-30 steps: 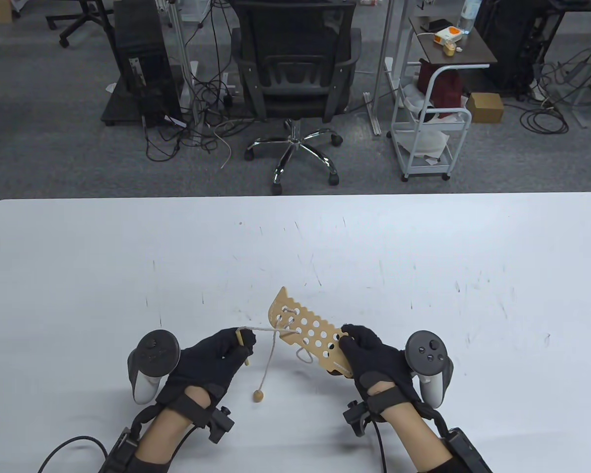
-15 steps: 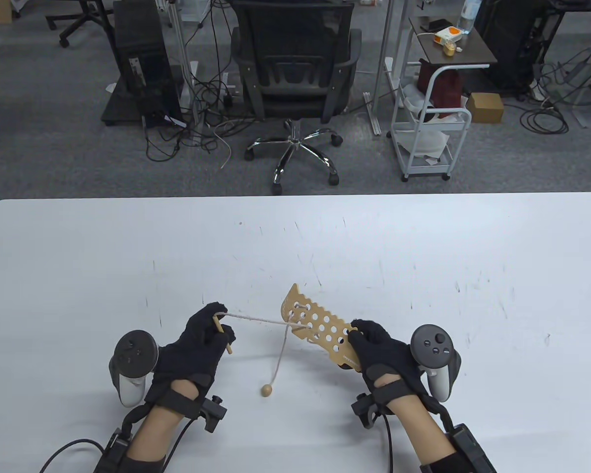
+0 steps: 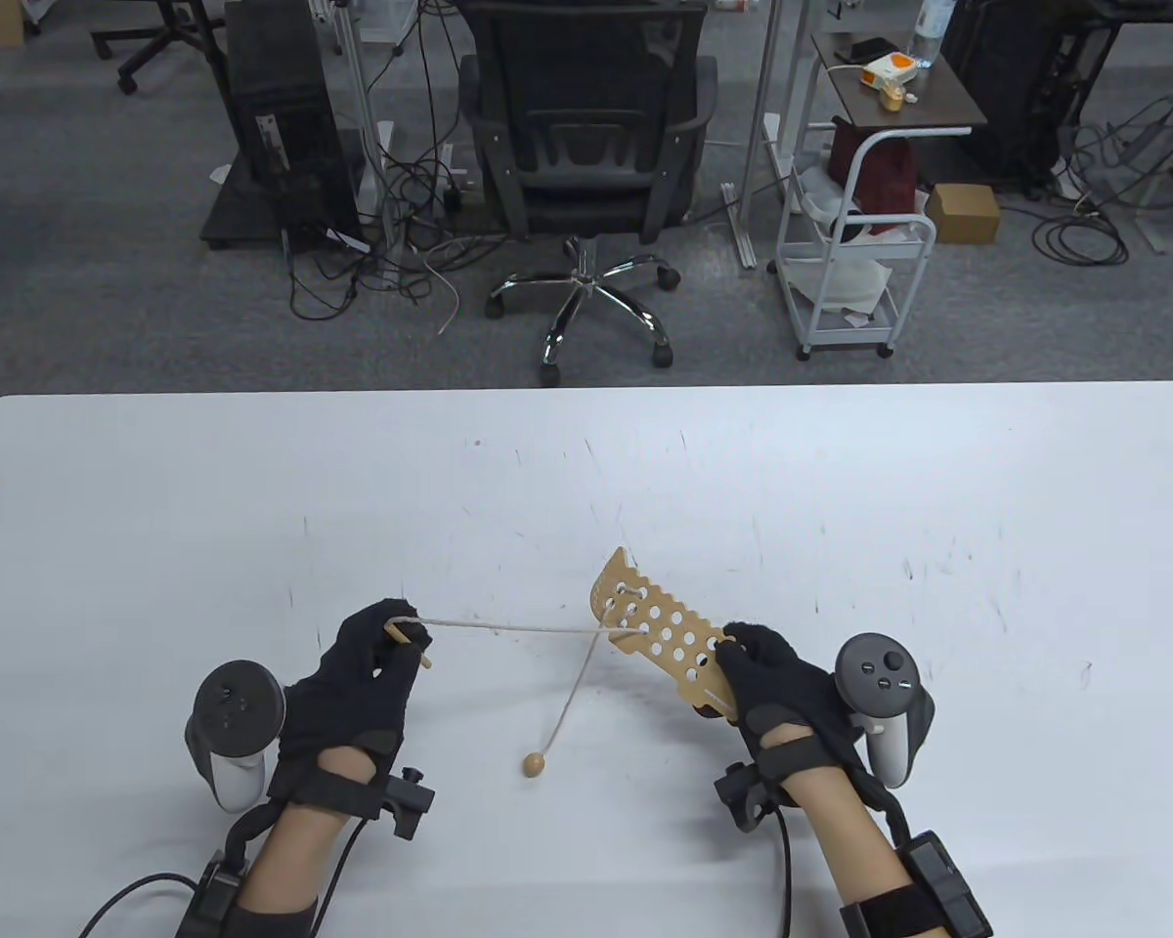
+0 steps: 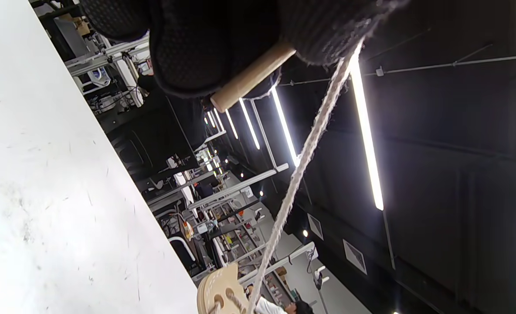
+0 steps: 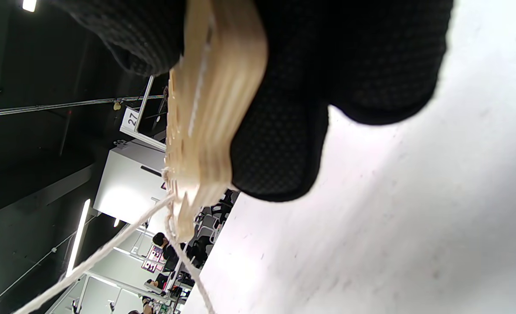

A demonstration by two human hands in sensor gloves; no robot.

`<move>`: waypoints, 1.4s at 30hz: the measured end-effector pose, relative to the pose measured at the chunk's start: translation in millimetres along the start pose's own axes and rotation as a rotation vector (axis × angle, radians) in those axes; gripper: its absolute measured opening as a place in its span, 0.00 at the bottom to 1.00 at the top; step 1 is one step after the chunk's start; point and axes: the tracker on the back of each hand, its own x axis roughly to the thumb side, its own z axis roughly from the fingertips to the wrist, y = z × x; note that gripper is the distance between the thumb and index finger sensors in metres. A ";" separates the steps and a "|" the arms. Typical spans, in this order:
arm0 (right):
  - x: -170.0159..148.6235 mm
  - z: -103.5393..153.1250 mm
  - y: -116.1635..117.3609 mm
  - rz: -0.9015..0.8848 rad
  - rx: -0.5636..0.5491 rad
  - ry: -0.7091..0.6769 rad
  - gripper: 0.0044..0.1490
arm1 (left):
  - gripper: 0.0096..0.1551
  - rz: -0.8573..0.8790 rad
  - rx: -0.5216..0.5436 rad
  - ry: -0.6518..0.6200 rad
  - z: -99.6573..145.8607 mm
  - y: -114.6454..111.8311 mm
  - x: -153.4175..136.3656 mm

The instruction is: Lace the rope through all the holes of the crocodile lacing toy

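Note:
The wooden crocodile lacing board (image 3: 657, 633) has many round holes and a toothed edge. My right hand (image 3: 764, 674) grips its near end and holds it above the table; it shows edge-on in the right wrist view (image 5: 205, 109). A beige rope (image 3: 508, 627) runs taut from the board's far holes to my left hand (image 3: 381, 655), which pinches the wooden needle (image 3: 409, 640) at the rope's end. The needle (image 4: 251, 78) and rope (image 4: 301, 161) show in the left wrist view. The rope's other end hangs down to a wooden bead (image 3: 534, 764) lying on the table.
The white table (image 3: 841, 508) is scuffed with dark marks. An office chair (image 3: 586, 166), a white cart (image 3: 855, 264) and cables stand on the floor beyond the far edge.
My left hand has pulled the needle left and farther from the board, drawing the rope taut. My right hand has carried the board right. The bead has shifted a little right.

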 end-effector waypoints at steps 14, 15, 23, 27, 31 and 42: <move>-13.3 -8.2 -14.8 0.004 -0.049 0.064 0.30 | 0.27 0.046 0.105 0.007 1.1 22.5 -2.0; -14.3 -8.7 -15.9 0.001 -0.052 0.065 0.30 | 0.27 0.050 0.113 0.007 1.1 23.8 -2.2; -21.7 -12.2 -25.9 0.001 -0.090 0.101 0.31 | 0.27 0.079 0.164 0.002 2.5 35.0 -1.8; -25.9 -14.0 -31.0 0.015 -0.111 0.114 0.30 | 0.27 0.096 0.189 0.002 3.2 41.0 -2.1; -28.1 -14.6 -34.9 0.013 -0.129 0.129 0.30 | 0.27 0.099 0.217 -0.008 4.3 44.3 -1.7; -23.4 -13.6 -30.4 0.031 -0.118 0.099 0.30 | 0.27 0.115 0.200 0.000 3.1 39.8 -3.2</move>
